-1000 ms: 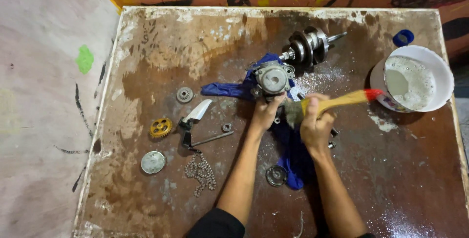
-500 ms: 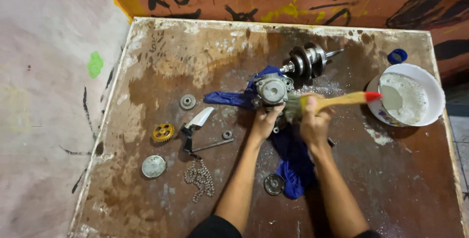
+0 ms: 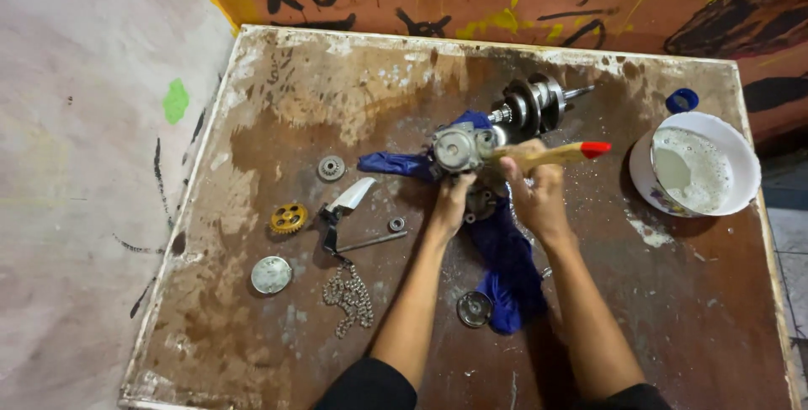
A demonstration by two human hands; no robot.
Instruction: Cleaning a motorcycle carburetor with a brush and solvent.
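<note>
head view: right hand (image 3: 539, 195) has tilted brush (image 3: 547, 156) flatter.

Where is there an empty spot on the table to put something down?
Bare patches: the far left corner beyond the small grey gear, and the near right, below the white bowl. It is crowded around the chain, yellow gear, blue cloth and both hands.

Both forearms reach forward side by side; the left hand (image 3: 452, 199) and right hand (image 3: 535, 195) are both closed in grips.
</note>
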